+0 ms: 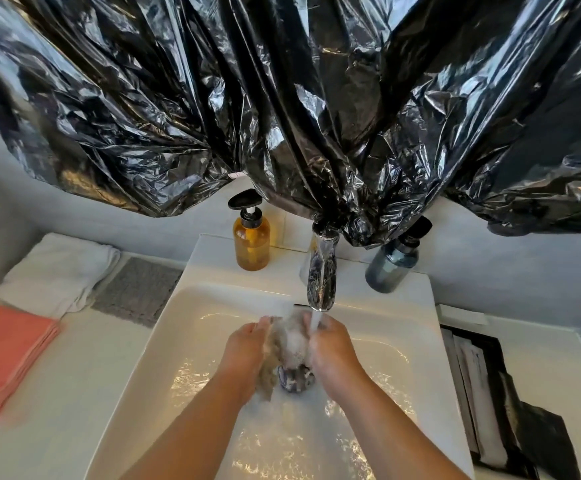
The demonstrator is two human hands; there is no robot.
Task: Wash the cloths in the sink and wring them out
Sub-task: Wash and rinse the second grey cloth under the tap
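A wet, soapy grey cloth is bunched between my two hands over the white sink. My left hand holds its left side, fingers curled round it. My right hand grips its right side. Water runs from the chrome faucet onto the cloth and my right fingers. The drain shows just below the cloth. On the counter to the left lie a pink folded cloth stack, a grey cloth and a white folded towel.
An amber pump bottle stands left of the faucet and a dark blue-grey bottle right of it. Black plastic sheeting hangs over the wall above. A black tray with packets lies right of the sink.
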